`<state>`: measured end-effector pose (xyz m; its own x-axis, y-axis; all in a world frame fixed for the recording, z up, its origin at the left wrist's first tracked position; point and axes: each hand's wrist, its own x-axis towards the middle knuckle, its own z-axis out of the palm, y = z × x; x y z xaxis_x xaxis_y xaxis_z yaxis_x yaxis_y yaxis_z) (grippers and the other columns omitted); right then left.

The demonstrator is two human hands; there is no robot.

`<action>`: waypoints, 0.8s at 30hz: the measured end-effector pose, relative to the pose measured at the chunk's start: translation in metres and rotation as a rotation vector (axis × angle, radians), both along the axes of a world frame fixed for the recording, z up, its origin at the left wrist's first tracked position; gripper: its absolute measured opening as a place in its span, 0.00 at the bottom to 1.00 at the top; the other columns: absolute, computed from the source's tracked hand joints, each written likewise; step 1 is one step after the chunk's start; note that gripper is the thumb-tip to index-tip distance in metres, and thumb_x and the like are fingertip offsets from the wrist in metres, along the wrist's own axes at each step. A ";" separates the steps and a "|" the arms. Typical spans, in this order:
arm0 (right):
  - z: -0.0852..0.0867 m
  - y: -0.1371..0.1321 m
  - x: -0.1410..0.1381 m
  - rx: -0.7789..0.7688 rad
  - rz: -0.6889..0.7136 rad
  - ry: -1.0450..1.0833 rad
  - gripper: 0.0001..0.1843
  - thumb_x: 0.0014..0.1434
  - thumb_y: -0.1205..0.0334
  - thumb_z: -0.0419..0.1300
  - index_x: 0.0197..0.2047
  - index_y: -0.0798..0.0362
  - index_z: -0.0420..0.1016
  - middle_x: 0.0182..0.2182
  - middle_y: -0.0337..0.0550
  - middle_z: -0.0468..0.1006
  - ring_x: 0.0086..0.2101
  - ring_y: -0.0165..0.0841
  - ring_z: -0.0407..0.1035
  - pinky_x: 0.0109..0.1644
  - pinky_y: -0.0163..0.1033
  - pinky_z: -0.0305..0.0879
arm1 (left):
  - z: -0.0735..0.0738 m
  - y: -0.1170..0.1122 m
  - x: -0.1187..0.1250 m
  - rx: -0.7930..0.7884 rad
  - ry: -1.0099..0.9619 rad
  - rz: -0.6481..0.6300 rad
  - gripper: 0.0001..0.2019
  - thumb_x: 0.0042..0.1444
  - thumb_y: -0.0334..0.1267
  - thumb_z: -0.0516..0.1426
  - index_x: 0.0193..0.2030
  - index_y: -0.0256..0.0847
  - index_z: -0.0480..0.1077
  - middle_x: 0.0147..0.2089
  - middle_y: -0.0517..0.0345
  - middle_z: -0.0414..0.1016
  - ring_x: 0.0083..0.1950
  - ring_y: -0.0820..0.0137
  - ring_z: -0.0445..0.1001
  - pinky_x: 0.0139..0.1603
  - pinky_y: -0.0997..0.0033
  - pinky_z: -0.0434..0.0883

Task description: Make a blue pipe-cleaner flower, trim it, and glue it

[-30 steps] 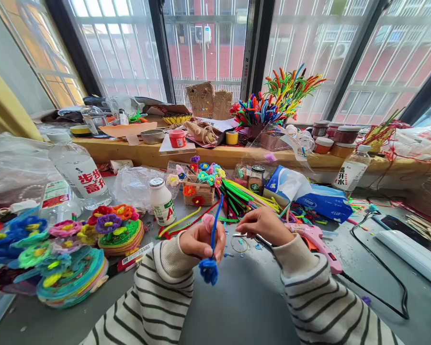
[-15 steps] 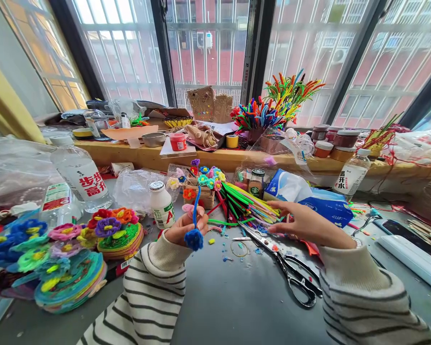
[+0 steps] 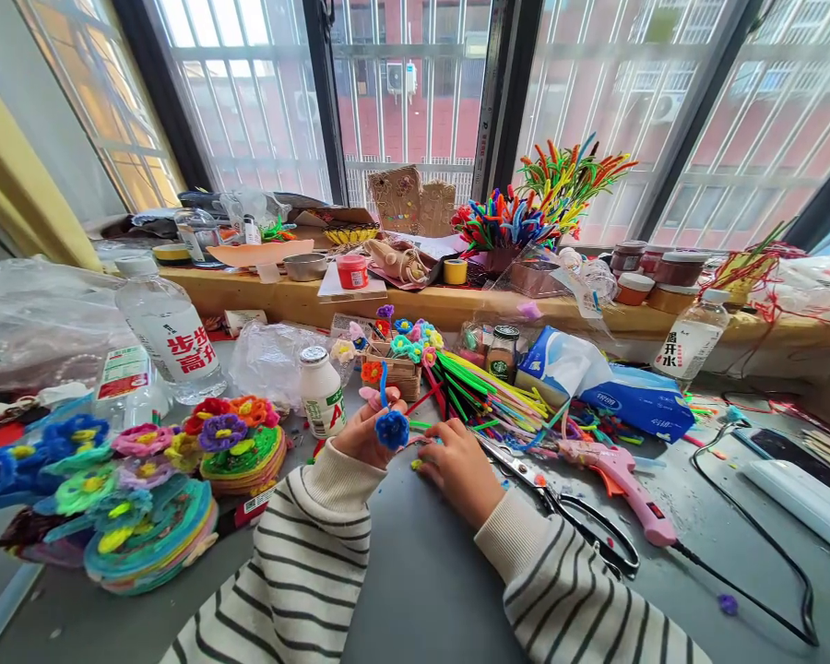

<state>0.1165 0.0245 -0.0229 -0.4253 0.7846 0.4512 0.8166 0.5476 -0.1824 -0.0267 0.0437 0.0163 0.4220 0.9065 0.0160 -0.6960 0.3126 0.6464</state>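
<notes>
My left hand point(image 3: 361, 433) is closed around a blue pipe-cleaner flower point(image 3: 391, 428); its coiled head points toward me and its stem sticks up past my fingers. My right hand point(image 3: 456, 466) rests on the grey table just to the right of it, fingers curled down over small scraps; I cannot make out whether it holds one. Scissors point(image 3: 560, 512) lie open to the right of that hand. A bundle of loose pipe cleaners point(image 3: 488, 392) lies just beyond both hands.
Stacks of finished felt-and-pipe-cleaner flowers point(image 3: 145, 516) fill the left. A small milk bottle point(image 3: 322, 394), water bottle point(image 3: 170, 332), tissue pack point(image 3: 609, 387) and pink glue gun point(image 3: 619, 484) with black cord point(image 3: 753, 590) surround the hands. A cluttered wooden sill point(image 3: 429, 300) runs behind.
My right hand pulled back from the pipe-cleaner bundle to the table beside my left hand. The left hand kept the blue flower and shifted slightly right.
</notes>
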 end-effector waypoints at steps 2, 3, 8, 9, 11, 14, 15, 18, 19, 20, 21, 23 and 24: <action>-0.004 0.001 -0.002 -0.013 -0.007 -0.008 0.06 0.45 0.60 0.57 0.30 0.50 0.71 0.34 0.40 0.68 0.36 0.34 0.57 0.36 0.37 0.56 | -0.002 0.001 0.000 0.038 -0.011 -0.045 0.03 0.43 0.31 0.53 0.28 0.39 0.61 0.21 0.65 0.60 0.19 0.83 0.64 0.15 0.88 0.63; -0.005 0.001 -0.003 -0.011 -0.018 -0.011 0.06 0.44 0.61 0.57 0.30 0.50 0.70 0.33 0.40 0.68 0.36 0.34 0.57 0.36 0.37 0.56 | -0.003 0.002 -0.001 0.065 -0.024 -0.072 0.05 0.43 0.31 0.54 0.28 0.39 0.62 0.22 0.65 0.60 0.20 0.83 0.64 0.16 0.88 0.64; -0.004 -0.001 -0.007 -0.021 -0.049 -0.010 0.03 0.44 0.65 0.58 0.27 0.52 0.67 0.30 0.40 0.69 0.34 0.33 0.59 0.34 0.36 0.57 | -0.006 0.004 0.003 0.079 -0.049 -0.041 0.08 0.37 0.30 0.58 0.27 0.39 0.63 0.20 0.67 0.63 0.20 0.81 0.67 0.17 0.86 0.67; -0.004 -0.002 -0.007 -0.023 -0.045 0.003 0.03 0.44 0.65 0.57 0.26 0.53 0.67 0.29 0.40 0.69 0.33 0.33 0.59 0.34 0.36 0.57 | -0.005 0.003 0.004 0.065 -0.032 -0.015 0.07 0.38 0.29 0.57 0.26 0.38 0.63 0.20 0.67 0.64 0.21 0.81 0.67 0.18 0.86 0.67; -0.004 -0.004 -0.005 -0.035 -0.030 0.066 0.02 0.45 0.66 0.57 0.26 0.53 0.66 0.28 0.41 0.70 0.32 0.33 0.60 0.35 0.37 0.58 | -0.004 0.002 0.007 0.031 0.004 0.030 0.05 0.40 0.27 0.56 0.25 0.38 0.63 0.20 0.67 0.65 0.21 0.81 0.68 0.20 0.86 0.68; -0.001 -0.007 0.005 -0.091 -0.014 0.242 0.01 0.46 0.69 0.54 0.26 0.54 0.66 0.25 0.41 0.71 0.28 0.31 0.63 0.33 0.36 0.60 | -0.002 0.000 0.011 -0.024 0.058 0.046 0.05 0.41 0.24 0.54 0.25 0.37 0.63 0.20 0.66 0.67 0.21 0.80 0.69 0.20 0.86 0.68; 0.001 -0.007 0.009 -0.106 -0.016 0.288 0.02 0.47 0.68 0.53 0.27 0.54 0.66 0.24 0.40 0.71 0.26 0.30 0.64 0.31 0.34 0.61 | -0.002 0.000 0.012 -0.037 0.076 0.047 0.05 0.41 0.24 0.54 0.25 0.37 0.63 0.20 0.66 0.67 0.21 0.80 0.69 0.20 0.85 0.68; 0.014 -0.008 0.025 -0.139 -0.048 0.454 0.03 0.49 0.66 0.51 0.27 0.55 0.65 0.22 0.39 0.71 0.23 0.28 0.65 0.25 0.31 0.62 | -0.003 -0.001 0.015 -0.060 0.114 0.056 0.06 0.42 0.23 0.53 0.26 0.36 0.62 0.20 0.66 0.67 0.22 0.78 0.70 0.22 0.82 0.70; 0.020 -0.009 0.031 -0.162 -0.047 0.552 0.04 0.49 0.65 0.51 0.28 0.55 0.65 0.22 0.39 0.71 0.23 0.27 0.65 0.25 0.30 0.62 | -0.004 -0.001 0.016 -0.066 0.123 0.068 0.06 0.42 0.23 0.53 0.26 0.36 0.62 0.20 0.65 0.68 0.22 0.78 0.71 0.23 0.81 0.70; 0.026 -0.009 0.037 -0.174 -0.040 0.616 0.04 0.49 0.64 0.52 0.28 0.55 0.65 0.21 0.39 0.71 0.23 0.27 0.65 0.26 0.31 0.63 | -0.004 -0.001 0.017 -0.074 0.131 0.085 0.06 0.42 0.22 0.52 0.26 0.36 0.62 0.20 0.65 0.68 0.22 0.77 0.71 0.22 0.81 0.70; 0.032 -0.010 0.041 -0.182 -0.037 0.653 0.05 0.49 0.62 0.52 0.27 0.55 0.66 0.21 0.39 0.71 0.22 0.28 0.65 0.26 0.31 0.63 | -0.004 -0.001 0.018 -0.088 0.140 0.107 0.06 0.42 0.22 0.53 0.26 0.36 0.62 0.20 0.65 0.68 0.23 0.77 0.71 0.22 0.82 0.70; 0.044 -0.012 0.049 -0.177 -0.065 0.723 0.08 0.48 0.60 0.53 0.28 0.55 0.68 0.21 0.39 0.71 0.23 0.29 0.66 0.27 0.33 0.63 | -0.004 -0.001 0.020 -0.120 0.158 0.155 0.07 0.41 0.22 0.53 0.25 0.36 0.62 0.20 0.65 0.69 0.22 0.77 0.71 0.20 0.83 0.69; 0.049 -0.014 0.051 -0.188 -0.066 0.751 0.08 0.48 0.59 0.53 0.29 0.55 0.69 0.22 0.40 0.72 0.24 0.30 0.66 0.28 0.33 0.64 | -0.003 -0.001 0.021 -0.136 0.160 0.179 0.07 0.41 0.21 0.53 0.25 0.36 0.63 0.20 0.65 0.69 0.22 0.77 0.71 0.19 0.83 0.69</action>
